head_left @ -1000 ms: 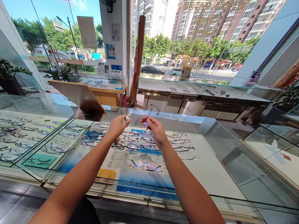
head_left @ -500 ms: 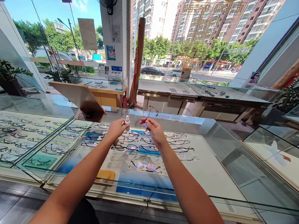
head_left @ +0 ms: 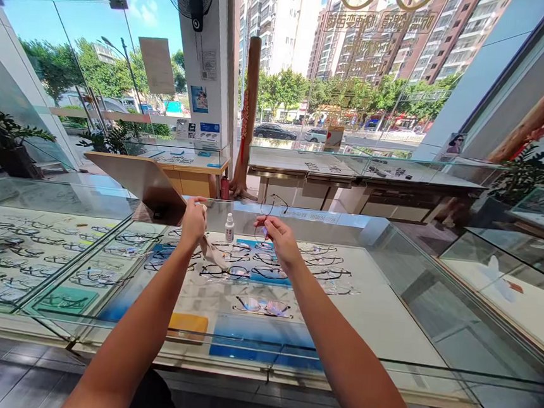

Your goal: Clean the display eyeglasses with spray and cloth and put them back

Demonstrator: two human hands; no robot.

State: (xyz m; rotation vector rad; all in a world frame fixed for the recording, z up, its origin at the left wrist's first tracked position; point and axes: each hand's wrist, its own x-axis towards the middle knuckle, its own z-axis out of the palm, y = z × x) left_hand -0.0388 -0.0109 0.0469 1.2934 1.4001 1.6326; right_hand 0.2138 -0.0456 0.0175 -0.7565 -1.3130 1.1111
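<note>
My right hand [head_left: 280,235] pinches a pair of thin-framed eyeglasses [head_left: 271,218] by its edge, holding it up over the glass counter. My left hand [head_left: 195,221] is closed in front of the brown stand, with a beige cloth [head_left: 214,255] hanging from it down toward the glass. Between my hands a small white bottle [head_left: 229,229] stands upright on the counter, apart from my left fingers. Another pair of glasses with bluish-pink reflections [head_left: 263,307] lies nearer to me.
Several rows of eyeglasses [head_left: 335,273] lie in the glass display counter [head_left: 405,317]. A brown stand or mirror back [head_left: 138,179] rises at the left. Near the front edge are a yellow case [head_left: 188,327] and a blue sheet [head_left: 245,341]. More display cases stand by the window.
My left hand has let go of the white bottle and moved left, now with the beige cloth stretched from it. My right hand keeps the eyeglasses nearly still.
</note>
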